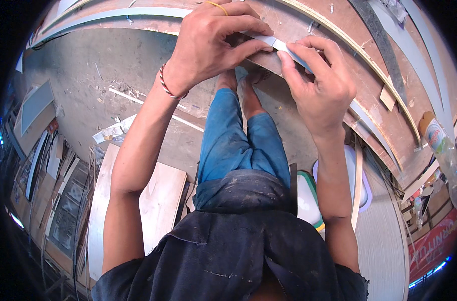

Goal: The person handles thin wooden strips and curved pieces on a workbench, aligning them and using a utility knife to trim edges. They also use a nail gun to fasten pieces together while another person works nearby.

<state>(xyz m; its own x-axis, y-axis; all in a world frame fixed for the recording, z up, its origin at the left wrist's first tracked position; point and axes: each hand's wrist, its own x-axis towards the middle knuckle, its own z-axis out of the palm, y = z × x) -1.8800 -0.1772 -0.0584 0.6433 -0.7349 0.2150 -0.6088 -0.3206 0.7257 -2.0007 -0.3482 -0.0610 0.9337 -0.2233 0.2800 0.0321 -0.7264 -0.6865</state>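
Observation:
Both hands are raised at the near edge of a brown wooden work surface (334, 15). Between them runs a thin white strip (280, 45), with a fine dark line across it near my left fingertips. My left hand (213, 42) pinches its left part between thumb and fingers. On the other side, my right hand (321, 80) pinches it with thumb and forefinger. The strip's far ends are hidden by my fingers, so I cannot tell whether it is one piece or two meeting.
Long pale strips (113, 14) and a dark flat bar (381, 45) lie on the work surface. A clear plastic bottle (439, 138) lies at the right. Wooden boards (161, 193) are behind my left arm. Scraps and a white stick (148, 103) litter the concrete floor (138, 60).

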